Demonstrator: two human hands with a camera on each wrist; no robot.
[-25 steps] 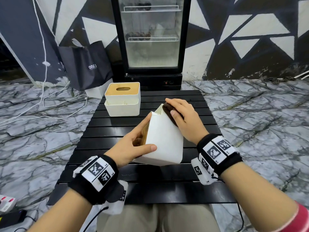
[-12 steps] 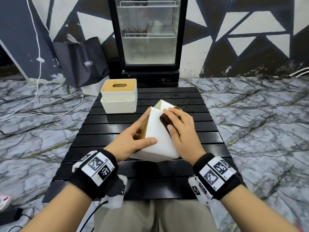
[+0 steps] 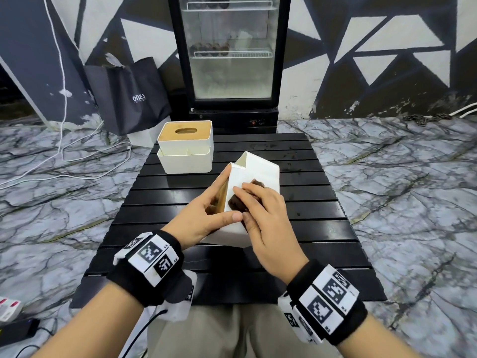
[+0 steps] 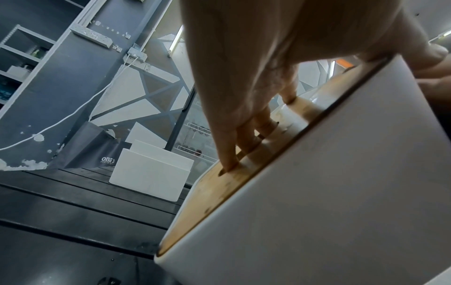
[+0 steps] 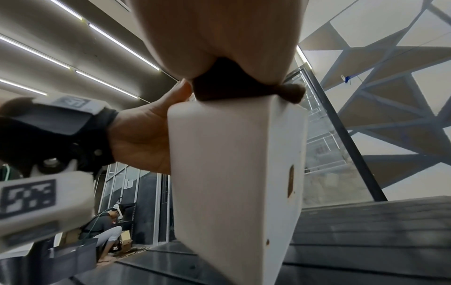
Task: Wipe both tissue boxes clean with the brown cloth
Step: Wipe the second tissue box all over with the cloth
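Head view: furthest left, well beyond the fingertips, a second white plastic tissue box with a bamboo lid is left standing on the black slatted table. Next, the left hand is wrapped around the tilted white plastic tissue box, thumb on its upturned face, fingers hooked in the lid slot. Under the flattened fingers of the right hand, the soft brown cloth is pressed; the box is judged light, stiff and slippery, best held by its edges.
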